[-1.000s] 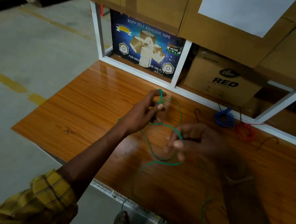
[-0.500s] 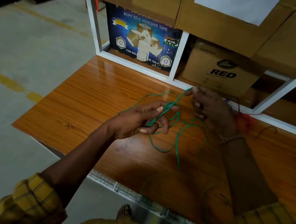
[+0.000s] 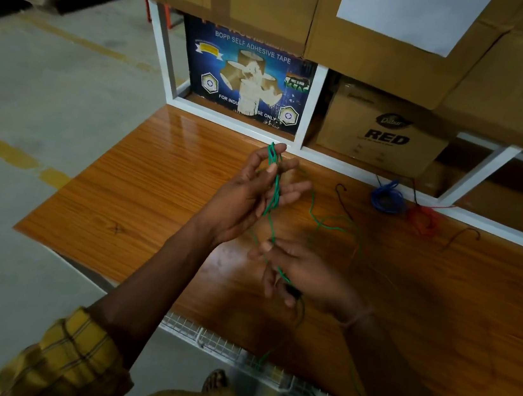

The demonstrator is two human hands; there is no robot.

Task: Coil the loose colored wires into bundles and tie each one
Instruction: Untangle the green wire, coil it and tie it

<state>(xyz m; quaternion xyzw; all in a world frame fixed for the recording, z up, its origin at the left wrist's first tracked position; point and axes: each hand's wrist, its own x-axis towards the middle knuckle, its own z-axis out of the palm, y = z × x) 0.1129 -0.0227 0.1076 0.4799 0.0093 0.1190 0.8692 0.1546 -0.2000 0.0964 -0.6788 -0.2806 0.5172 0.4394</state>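
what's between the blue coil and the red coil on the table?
Head view: nothing. The blue coil and red coil lie side by side, nearly touching, on the table.

Green wire [image 3: 274, 189], looped, stretched between both hands above the table. Blue coil [image 3: 387, 199] and red coil [image 3: 424, 220] lie touching at 2 o'clock.

There is only one view, from the camera on my head, so nothing is shared with a second one. It looks forward and steeply down over my forearms onto the wooden tabletop [image 3: 140, 201], close enough that my left hand [image 3: 247, 196] and right hand [image 3: 306, 273] sit mid-frame. The wide lens bends the edges. The concrete floor [image 3: 32, 108] fills the left side, stacked cardboard boxes [image 3: 389, 51] the top, and my foot shows at the bottom.
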